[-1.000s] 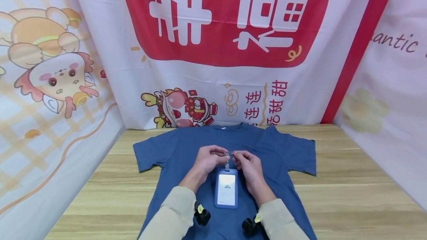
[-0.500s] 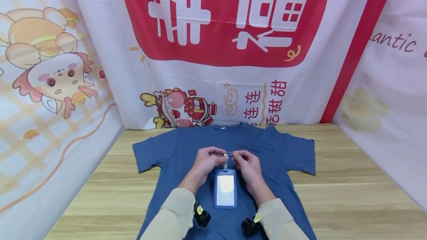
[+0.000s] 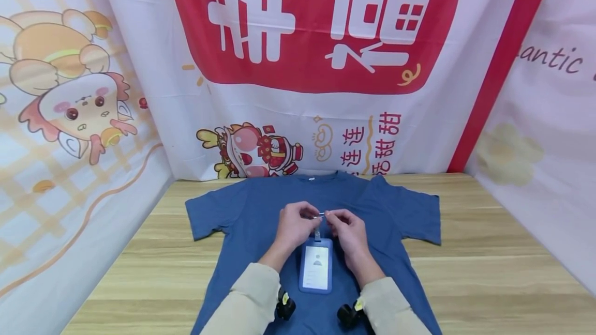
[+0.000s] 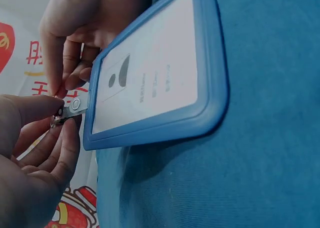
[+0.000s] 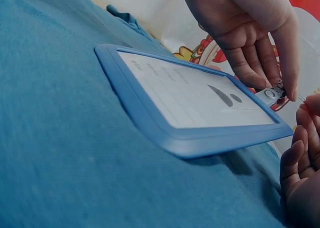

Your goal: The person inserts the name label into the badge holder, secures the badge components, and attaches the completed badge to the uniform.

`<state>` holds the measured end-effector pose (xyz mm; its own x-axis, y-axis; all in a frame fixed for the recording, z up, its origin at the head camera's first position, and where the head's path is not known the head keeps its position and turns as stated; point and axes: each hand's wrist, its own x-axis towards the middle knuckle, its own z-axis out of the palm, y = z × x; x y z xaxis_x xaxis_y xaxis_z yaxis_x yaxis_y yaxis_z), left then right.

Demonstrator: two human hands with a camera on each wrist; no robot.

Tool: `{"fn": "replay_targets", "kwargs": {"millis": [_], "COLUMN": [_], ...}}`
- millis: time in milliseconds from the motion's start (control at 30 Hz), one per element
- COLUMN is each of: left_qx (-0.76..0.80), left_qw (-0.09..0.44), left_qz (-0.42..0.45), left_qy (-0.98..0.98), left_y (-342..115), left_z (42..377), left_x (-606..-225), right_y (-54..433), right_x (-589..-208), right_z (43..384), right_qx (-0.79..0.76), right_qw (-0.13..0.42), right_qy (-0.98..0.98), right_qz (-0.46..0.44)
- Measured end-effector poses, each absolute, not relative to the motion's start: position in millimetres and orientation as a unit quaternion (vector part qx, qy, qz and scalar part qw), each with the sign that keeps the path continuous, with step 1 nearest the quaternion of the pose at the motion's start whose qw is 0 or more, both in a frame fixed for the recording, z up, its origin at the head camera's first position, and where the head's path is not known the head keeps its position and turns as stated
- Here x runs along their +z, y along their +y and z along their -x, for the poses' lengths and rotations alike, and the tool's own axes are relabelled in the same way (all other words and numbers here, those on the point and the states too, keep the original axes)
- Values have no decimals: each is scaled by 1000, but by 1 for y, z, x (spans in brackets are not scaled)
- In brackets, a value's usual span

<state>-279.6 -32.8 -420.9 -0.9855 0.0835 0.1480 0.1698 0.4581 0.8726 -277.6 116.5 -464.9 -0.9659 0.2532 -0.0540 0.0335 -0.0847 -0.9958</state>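
A blue-framed ID badge holder (image 3: 315,275) with a white card hangs just over a blue T-shirt (image 3: 368,195). Its short strap with a snap button (image 4: 75,104) leads up to a small metal clip. My left hand (image 3: 294,227) pinches that clip between thumb and fingers. Opposite, my right hand (image 3: 350,232) pinches the end of a thin metal pin (image 5: 301,97) extending from the clip; the pin's far part is hidden by my left fingertips. In the left wrist view, both hands' fingertips nearly meet at the badge's top end.
The T-shirt lies spread on a wood-grain table (image 3: 489,252), its collar toward the back. Printed cloth (image 3: 153,66) hangs behind and along both sides. Black wrist cameras (image 3: 285,308) sit at the sleeve cuffs.
My left hand has turned and shifted slightly right, its wrist swinging inward. The badge sways a little, and glare on its card has faded. My right hand stays nearly still.
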Motion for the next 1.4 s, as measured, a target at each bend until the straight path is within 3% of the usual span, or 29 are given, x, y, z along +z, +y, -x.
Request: {"fn": "replay_targets", "kwargs": {"millis": [667, 1167, 1400], "left_qx": [-490, -584, -616], "left_qw": [82, -53, -67], "left_qz": [87, 20, 4], "left_qy": [-863, -810, -785], "left_y": [-29, -39, -41], "left_z": [279, 276, 274], "left_x": [-423, -428, -430], "right_y": [117, 117, 117], "right_x": [-465, -465, -466], "right_z": [277, 278, 280], "right_qx": [707, 698, 692], "right_qw": [74, 90, 92], "right_qy": [-695, -702, -707], "right_qz": [105, 113, 114]}}
